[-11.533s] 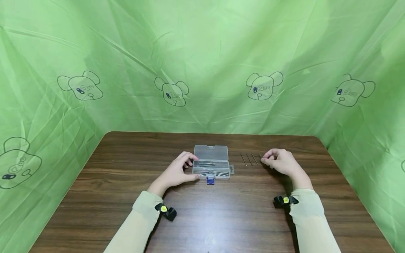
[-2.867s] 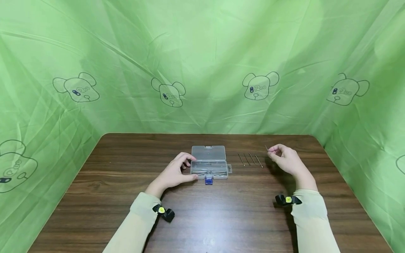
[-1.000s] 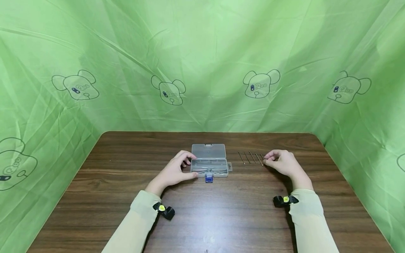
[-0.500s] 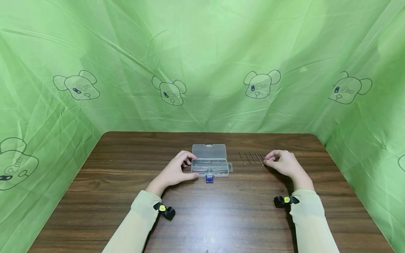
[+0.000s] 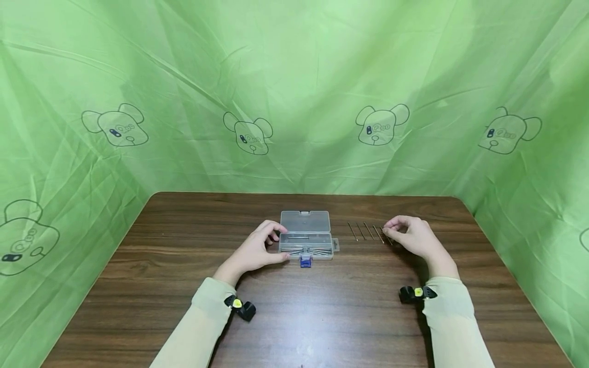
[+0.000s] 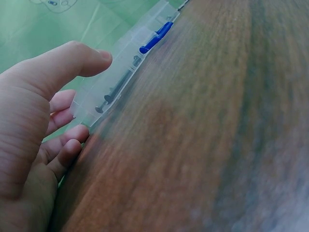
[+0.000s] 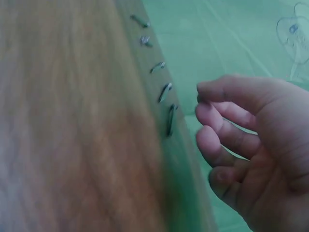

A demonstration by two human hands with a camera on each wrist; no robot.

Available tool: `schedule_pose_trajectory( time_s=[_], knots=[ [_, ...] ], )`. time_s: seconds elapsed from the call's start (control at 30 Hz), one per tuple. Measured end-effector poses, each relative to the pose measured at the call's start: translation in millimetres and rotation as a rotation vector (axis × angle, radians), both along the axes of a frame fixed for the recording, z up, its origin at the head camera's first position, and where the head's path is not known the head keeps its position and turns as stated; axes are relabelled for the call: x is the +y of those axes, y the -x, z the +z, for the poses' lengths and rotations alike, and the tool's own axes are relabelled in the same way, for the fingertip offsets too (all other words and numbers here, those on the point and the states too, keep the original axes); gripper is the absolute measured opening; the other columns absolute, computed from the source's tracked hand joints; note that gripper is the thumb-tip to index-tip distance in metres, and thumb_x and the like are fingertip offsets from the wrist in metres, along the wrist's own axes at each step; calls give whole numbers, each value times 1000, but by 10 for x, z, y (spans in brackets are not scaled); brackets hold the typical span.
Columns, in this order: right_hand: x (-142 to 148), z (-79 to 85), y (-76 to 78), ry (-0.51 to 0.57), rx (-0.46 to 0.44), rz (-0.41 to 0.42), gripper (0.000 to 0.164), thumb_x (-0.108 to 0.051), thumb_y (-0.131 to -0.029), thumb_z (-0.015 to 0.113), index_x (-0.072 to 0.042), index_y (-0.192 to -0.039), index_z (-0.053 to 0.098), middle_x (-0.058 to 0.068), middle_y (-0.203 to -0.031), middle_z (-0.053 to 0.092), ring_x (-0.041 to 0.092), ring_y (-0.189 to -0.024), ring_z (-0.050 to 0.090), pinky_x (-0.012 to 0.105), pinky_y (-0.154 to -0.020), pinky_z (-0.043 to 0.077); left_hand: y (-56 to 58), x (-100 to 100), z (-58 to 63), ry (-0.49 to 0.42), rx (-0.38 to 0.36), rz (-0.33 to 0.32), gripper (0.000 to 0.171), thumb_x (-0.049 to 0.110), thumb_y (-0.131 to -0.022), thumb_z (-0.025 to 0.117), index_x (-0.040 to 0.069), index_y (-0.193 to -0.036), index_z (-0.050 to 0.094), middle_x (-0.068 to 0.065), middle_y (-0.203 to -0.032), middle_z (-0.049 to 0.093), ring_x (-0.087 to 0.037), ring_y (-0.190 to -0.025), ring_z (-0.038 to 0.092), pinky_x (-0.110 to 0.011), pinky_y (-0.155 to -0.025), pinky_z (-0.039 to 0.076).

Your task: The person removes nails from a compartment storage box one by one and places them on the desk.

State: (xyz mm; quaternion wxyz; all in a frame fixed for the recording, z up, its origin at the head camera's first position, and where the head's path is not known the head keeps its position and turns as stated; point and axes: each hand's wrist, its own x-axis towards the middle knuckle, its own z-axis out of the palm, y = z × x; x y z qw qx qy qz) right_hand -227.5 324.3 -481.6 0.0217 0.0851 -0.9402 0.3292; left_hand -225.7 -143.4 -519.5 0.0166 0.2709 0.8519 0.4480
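In the head view, a clear plastic box (image 5: 306, 247) with a blue latch (image 5: 306, 262) stands with its lid raised at the table's middle. Nails (image 5: 317, 251) lie in its compartments. My left hand (image 5: 254, 249) grips the box's left end, thumb at the front corner and fingers at the rear corner. To the right, several nails (image 5: 369, 231) form a slanted row on the table. My right hand (image 5: 414, 237) hovers by the row's right end, fingers loosely curled. In the right wrist view, the nearest nail (image 7: 171, 120) lies apart from the fingertips, and I see nothing held.
The dark wooden table (image 5: 294, 317) is enclosed at the back and sides by a green cloth (image 5: 303, 76) with printed bear heads. The translucent lid (image 5: 305, 222) leans back behind the box. A hanging tab (image 5: 336, 245) sticks out at the box's right end.
My right hand has set one nail at the row's right end and drawn slightly away. Earlier the row was shorter and the rear compartment fuller. My left hand stays at the box.
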Motion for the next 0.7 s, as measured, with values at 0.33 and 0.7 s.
schedule_pose_trajectory(
  time_s=[0.33,0.7],
  knots=[
    [-272,232,-17,38,16,91,18,-24,-101,80,-10,-112,78,-1,-92,73,14,-79,67,30,-69,51,2,10,-19,9,-2,4,61,33,-86,96,17,-136,66,-2,-124,61,-18,-102,58,-37,-87,50],
    [-784,346,42,123,124,267,23,-11,-95,86,-8,-116,78,-1,-100,75,16,-89,69,31,-78,57,2,2,-10,8,15,0,61,33,-85,96,18,-136,66,-1,-123,61,-16,-101,58,-36,-85,50]
  ],
)
